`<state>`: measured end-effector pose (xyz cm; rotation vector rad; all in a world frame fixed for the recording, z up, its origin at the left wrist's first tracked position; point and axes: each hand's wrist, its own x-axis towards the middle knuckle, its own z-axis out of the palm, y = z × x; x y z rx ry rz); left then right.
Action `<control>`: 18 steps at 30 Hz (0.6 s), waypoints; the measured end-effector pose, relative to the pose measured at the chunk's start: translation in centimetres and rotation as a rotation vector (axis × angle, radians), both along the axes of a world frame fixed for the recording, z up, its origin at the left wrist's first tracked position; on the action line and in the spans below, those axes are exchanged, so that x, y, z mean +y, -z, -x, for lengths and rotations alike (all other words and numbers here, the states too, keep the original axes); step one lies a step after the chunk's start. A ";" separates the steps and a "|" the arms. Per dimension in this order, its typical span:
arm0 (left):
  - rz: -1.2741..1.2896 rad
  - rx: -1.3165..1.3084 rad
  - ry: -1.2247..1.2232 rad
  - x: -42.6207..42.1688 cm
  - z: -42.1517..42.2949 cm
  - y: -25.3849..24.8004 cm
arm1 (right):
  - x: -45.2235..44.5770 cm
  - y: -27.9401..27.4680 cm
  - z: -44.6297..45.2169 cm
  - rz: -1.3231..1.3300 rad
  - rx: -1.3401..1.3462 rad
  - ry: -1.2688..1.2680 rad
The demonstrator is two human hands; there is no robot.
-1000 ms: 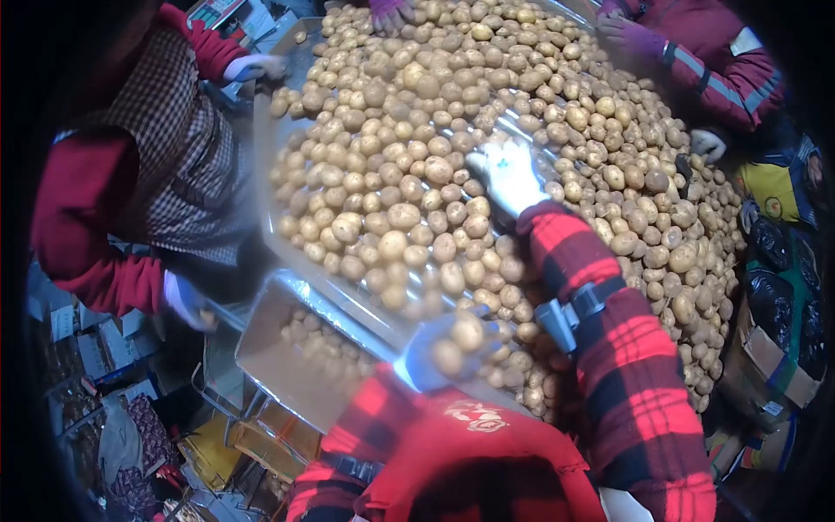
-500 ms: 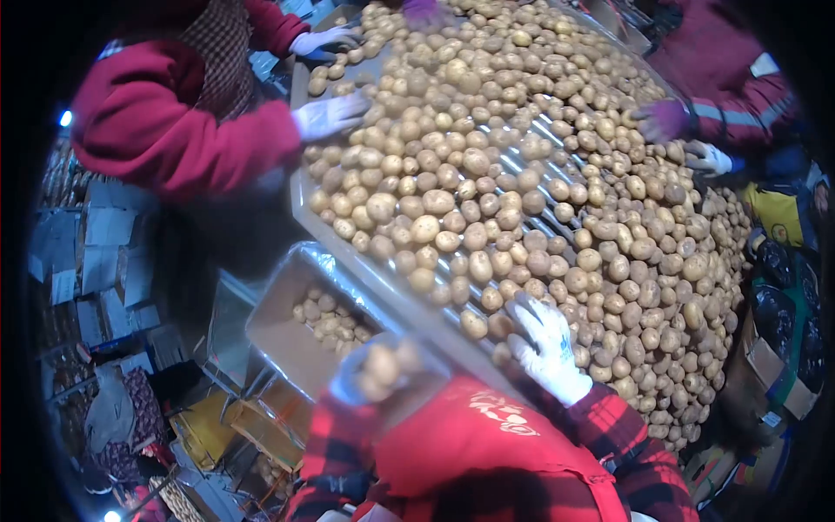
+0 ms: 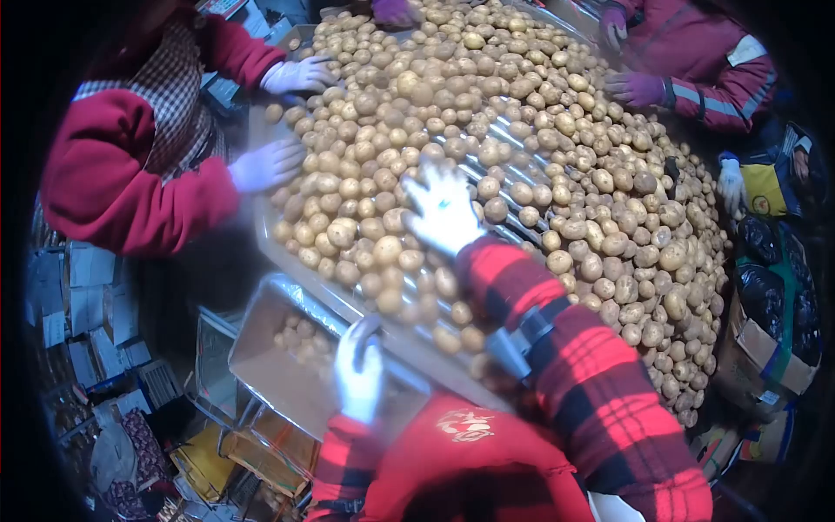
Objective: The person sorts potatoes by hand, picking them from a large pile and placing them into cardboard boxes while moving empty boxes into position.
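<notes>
My right hand (image 3: 442, 207), in a white glove, reaches across the sorting table with its fingers spread on the potatoes (image 3: 639, 230). It is open, though slightly blurred. My left hand (image 3: 358, 374), gloved too, stands upright between the table's near edge and a lined box (image 3: 270, 365). Its fingers are extended and no potato shows in it. Inside that box lies a small heap of potatoes (image 3: 303, 337). Bare metal rollers (image 3: 513, 222) show between the potatoes beyond my right hand.
A raised metal rim (image 3: 326, 283) borders the table. Opposite left, a person's gloved hands (image 3: 268, 165) rest by the potatoes. At the far right is another person's purple-gloved hand (image 3: 635, 89). A carton with black bags (image 3: 764, 296) stands right; cardboard boxes (image 3: 91, 278) lie left.
My right hand has moved forward and left over the potatoes. My left hand held potatoes and now shows none, its fingers raised. The view has shifted slightly.
</notes>
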<state>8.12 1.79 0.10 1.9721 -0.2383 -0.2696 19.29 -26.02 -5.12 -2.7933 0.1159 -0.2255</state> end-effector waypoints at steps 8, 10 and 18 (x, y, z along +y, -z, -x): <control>-0.329 -0.402 0.202 -4.8 -2.6 4.4 | 2.9 -7.7 10.4 -0.206 0.057 -0.139; -0.350 -0.399 0.206 -4.9 -2.4 4.5 | 0.3 -7.2 13.0 -0.102 0.007 0.187; -0.375 -0.412 0.196 -5.1 -2.5 4.5 | -15.9 3.3 3.7 0.300 0.074 0.398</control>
